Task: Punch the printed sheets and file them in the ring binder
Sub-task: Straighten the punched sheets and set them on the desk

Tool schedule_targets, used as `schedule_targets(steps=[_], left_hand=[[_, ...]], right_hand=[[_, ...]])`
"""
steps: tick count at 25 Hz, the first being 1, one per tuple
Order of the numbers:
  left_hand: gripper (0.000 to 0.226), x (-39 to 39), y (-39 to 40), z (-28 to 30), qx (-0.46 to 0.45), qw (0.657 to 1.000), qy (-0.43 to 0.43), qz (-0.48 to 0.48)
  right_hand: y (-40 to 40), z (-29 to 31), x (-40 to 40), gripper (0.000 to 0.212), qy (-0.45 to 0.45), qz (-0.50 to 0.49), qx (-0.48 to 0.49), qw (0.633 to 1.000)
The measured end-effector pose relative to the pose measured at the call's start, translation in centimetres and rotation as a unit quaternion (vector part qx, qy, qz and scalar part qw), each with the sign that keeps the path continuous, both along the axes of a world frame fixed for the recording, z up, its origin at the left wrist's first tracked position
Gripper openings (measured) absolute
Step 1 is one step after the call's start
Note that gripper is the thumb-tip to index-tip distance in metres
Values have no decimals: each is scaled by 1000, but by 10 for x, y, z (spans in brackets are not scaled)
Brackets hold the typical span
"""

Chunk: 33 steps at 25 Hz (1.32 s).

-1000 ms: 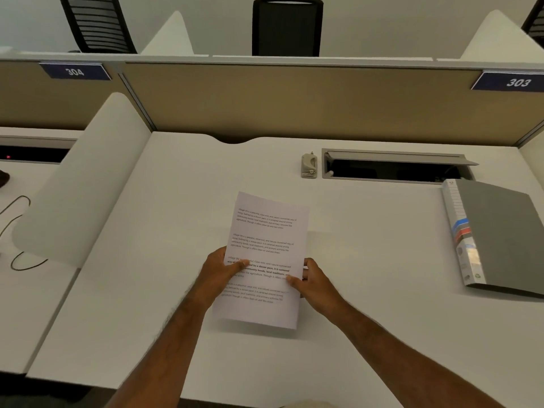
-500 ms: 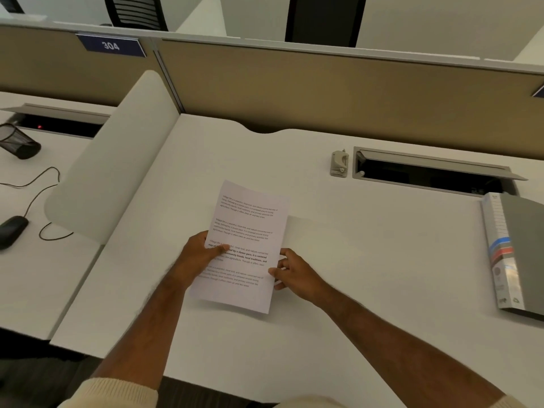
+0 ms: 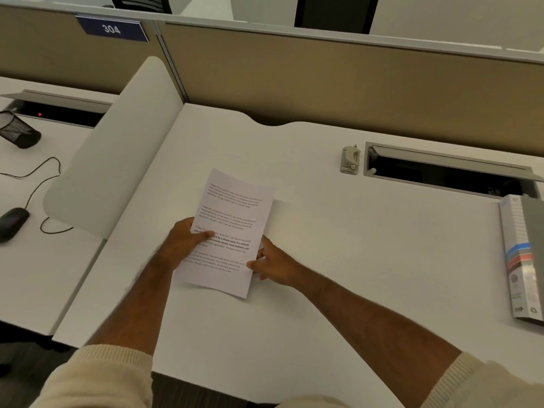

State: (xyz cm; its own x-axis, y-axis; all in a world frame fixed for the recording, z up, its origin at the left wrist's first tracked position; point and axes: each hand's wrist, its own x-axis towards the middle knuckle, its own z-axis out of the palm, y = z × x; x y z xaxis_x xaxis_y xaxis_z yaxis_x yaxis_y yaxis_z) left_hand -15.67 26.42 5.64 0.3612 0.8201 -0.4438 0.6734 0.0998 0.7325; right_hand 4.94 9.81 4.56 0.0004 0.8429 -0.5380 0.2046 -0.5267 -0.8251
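Observation:
The printed sheets (image 3: pixel 235 213), white with blocks of black text, are held a little above the middle of the white desk (image 3: pixel 368 260). My left hand (image 3: pixel 184 242) grips their left edge with the thumb on top. At their right edge my right hand (image 3: pixel 273 262) pinches them, fingers underneath. A small grey hole punch (image 3: pixel 350 159) stands at the back of the desk, well beyond the sheets. The grey ring binder (image 3: pixel 521 260) lies closed at the right edge of the view, spine toward me, partly cut off.
An open cable tray (image 3: pixel 447 172) is sunk into the desk beside the punch. A curved white divider (image 3: pixel 117 148) stands on the left. Beyond it are a mouse (image 3: pixel 11 220) with its cable and a tipped mesh pen cup (image 3: pixel 17 129). A tan partition (image 3: pixel 323 83) closes the back.
The view has swung left and tilted down, so the binder has slid to the right edge. Both hands keep hold of the sheets, whose right edge my right hand now pinches lower down.

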Motion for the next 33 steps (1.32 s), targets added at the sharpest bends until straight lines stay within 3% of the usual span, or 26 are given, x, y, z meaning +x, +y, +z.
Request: schedule_targets(steps=[10,15,19,21,24,33], left_hand=[[45,-11,22,-18,6,999,50,8],[59,-9,24,-22,15,995,74,59],[68,-15,28,-25,58,988,109,96],[70,-16,24,-26,82,982,120,119],[62,-10,9,-26,125,979,117,107],[52,45,-65,-29,216,971,99,31]], right_hand=[[10,-8,-5,73,-23,48,-11,999],[12,-14,1,75,-89,104,-17,990],[8,-15,6,61,-130,108,-6,986],[3,-13,9,68,-153,121,-7,981],[-8,-16,16,82,-207,149,-3,967],[-55,-10,44,58,-408,138,43,901]])
